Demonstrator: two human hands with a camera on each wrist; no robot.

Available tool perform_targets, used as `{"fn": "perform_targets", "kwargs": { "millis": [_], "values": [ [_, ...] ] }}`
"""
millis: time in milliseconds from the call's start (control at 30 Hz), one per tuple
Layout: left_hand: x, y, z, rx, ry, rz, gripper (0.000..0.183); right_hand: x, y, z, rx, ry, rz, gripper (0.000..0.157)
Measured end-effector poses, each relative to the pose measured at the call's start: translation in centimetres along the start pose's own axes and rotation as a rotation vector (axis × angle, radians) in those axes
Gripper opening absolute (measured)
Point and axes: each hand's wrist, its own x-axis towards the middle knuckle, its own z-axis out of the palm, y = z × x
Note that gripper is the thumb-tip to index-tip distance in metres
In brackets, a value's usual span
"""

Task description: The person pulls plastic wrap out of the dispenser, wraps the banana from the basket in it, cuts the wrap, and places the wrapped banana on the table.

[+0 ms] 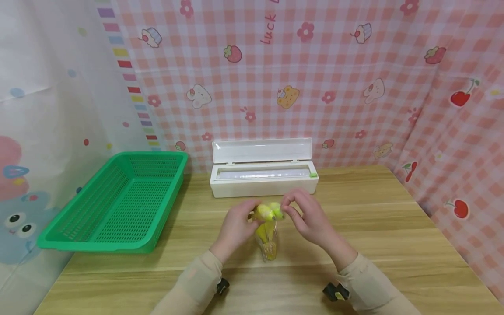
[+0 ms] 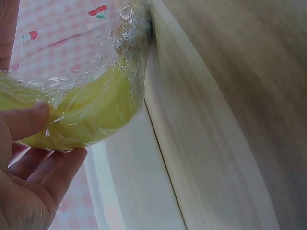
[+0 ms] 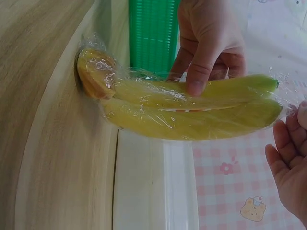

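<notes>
A small bunch of bananas (image 3: 192, 122) is wrapped in clear cling film (image 3: 98, 62). Its stem end touches the tabletop, with the tips raised, as the head view shows. My left hand (image 1: 235, 225) grips the bunch from the left, thumb on one side and fingers on the other. At the tips, my right hand (image 1: 309, 216) pinches a loose edge of the film between thumb and forefinger; the film there is thin and hard to see. In the left wrist view the wrapped bananas (image 2: 96, 110) show film bunched round the stem.
Behind the hands stands a white cling film dispenser (image 1: 264, 188), its lid raised and a roll (image 1: 264, 174) inside. A green plastic basket (image 1: 157, 236) sits on the left of the wooden table (image 1: 378, 245). Patterned cloth (image 1: 252, 87) hangs behind and at both sides.
</notes>
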Motion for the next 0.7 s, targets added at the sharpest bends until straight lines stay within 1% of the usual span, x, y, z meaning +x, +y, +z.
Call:
{"fn": "perform_targets", "kwargs": {
  "millis": [33, 100, 233, 300, 400, 533, 700],
  "values": [
    [-0.02, 0.01, 0.02, -0.002, -0.001, -0.002, 0.036, -0.01, 0.04, 0.02, -0.002, 0.002, -0.006, 0.028],
    [-0.05, 0.01, 0.06, -0.001, -0.001, -0.002, 0.036, -0.07, 0.06, -0.12, 0.009, -0.012, 0.011, 0.03],
    [-0.12, 0.0, 0.12, 0.008, 0.002, 0.007, 0.037, -0.07, 0.14, -0.5, 0.041, -0.076, 0.037, 0.03],
    [-0.12, 0.01, 0.13, 0.017, 0.004, 0.013, 0.037, 0.03, 0.18, -0.63, 0.035, -0.111, 0.019, 0.031],
    [-0.11, 0.08, 0.12, 0.035, 0.008, 0.024, 0.038, 0.23, 0.21, -0.63, 0.011, -0.146, -0.035, 0.032],
    [-0.05, 0.08, 0.18, 0.054, 0.017, 0.049, 0.037, 0.54, 0.08, -0.5, -0.001, -0.151, -0.076, 0.025],
    [0.03, 0.03, 0.32, 0.077, 0.037, 0.093, 0.036, 0.84, -0.13, -0.34, 0.071, -0.121, -0.079, 0.013]
  ]
}}
